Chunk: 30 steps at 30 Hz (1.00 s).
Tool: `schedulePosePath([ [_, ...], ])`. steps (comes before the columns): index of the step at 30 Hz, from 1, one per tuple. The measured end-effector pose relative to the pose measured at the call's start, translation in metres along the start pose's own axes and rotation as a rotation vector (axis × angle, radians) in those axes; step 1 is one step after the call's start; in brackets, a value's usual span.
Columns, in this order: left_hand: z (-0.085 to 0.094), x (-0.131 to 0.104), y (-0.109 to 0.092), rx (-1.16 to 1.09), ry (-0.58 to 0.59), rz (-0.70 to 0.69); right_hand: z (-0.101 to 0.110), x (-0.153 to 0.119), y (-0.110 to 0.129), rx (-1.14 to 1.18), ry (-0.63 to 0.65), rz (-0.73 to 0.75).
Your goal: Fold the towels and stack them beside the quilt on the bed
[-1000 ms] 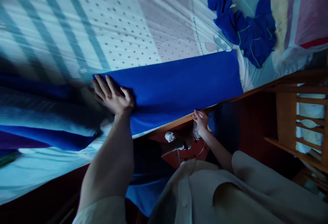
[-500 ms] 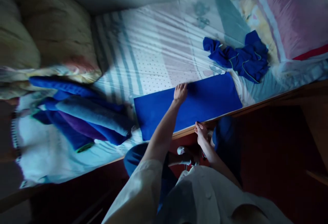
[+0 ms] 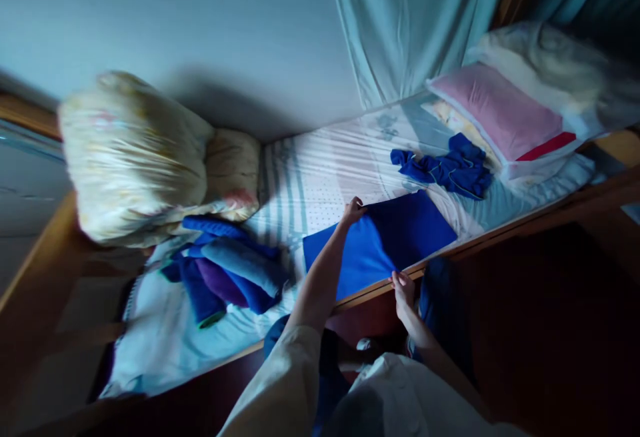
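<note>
A flat, rectangular folded blue cloth (image 3: 420,227) lies along the front edge of the bed. My left hand (image 3: 354,210) is closed on its far edge, near the middle. At the near edge, my right hand (image 3: 403,289) pinches the same cloth by the bed's wooden rail. Between the two hands the fabric lifts slightly into a diagonal ridge. A crumpled dark blue garment with light piping (image 3: 450,167) rests just beyond the cloth's right end. To the left lies a pile of blue and purple clothes (image 3: 235,270).
A large yellowish bundle of bedding (image 3: 135,163) stands at the bed's left end. A pink pillow (image 3: 505,107) lies at the right end. The wooden bed rail (image 3: 530,230) runs along the front, and a pale curtain (image 3: 405,23) hangs behind.
The view has tilted up, showing more wall and curtain. The blue cloth lay flat before; its middle is now raised in a ridge between my hands, which have closed on its edges.
</note>
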<state>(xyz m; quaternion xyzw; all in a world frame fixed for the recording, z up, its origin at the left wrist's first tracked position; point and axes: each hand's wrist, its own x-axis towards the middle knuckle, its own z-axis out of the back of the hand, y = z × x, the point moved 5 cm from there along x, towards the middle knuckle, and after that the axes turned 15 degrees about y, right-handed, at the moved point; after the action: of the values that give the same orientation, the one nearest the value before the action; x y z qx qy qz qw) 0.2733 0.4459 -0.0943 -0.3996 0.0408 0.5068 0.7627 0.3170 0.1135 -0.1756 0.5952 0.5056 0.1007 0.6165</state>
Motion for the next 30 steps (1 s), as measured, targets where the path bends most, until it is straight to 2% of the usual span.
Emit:
schedulePosePath([
  [4,0.054,-0.045,-0.02,-0.191,-0.118,-0.085,0.025,-0.007,0.055,-0.045,-0.027,0.233],
  [8,0.105,-0.102,-0.034,-0.517,-0.209,-0.284,0.037,-0.007,0.133,-0.081,-0.011,0.459],
  [11,0.142,-0.147,-0.041,-0.661,-0.273,-0.447,0.027,-0.006,0.203,-0.183,0.084,0.624],
  [14,0.177,-0.19,-0.041,-0.712,-0.32,-0.56,0.012,-0.009,0.269,-0.279,0.173,0.733],
  [18,0.211,-0.241,-0.03,-0.714,-0.407,-0.643,-0.011,-0.02,0.335,-0.285,0.292,0.804],
  [20,0.22,-0.262,-0.022,-0.714,-0.479,-0.646,-0.022,-0.029,0.356,-0.267,0.351,0.804],
  [23,0.223,-0.289,-0.013,-0.715,-0.561,-0.628,-0.035,-0.042,0.374,-0.256,0.416,0.784],
  [26,0.217,-0.314,-0.004,-0.705,-0.582,-0.59,-0.04,-0.054,0.379,-0.245,0.442,0.762],
  [30,0.198,-0.345,0.013,-0.681,-0.546,-0.511,-0.029,-0.068,0.371,-0.249,0.452,0.722],
])
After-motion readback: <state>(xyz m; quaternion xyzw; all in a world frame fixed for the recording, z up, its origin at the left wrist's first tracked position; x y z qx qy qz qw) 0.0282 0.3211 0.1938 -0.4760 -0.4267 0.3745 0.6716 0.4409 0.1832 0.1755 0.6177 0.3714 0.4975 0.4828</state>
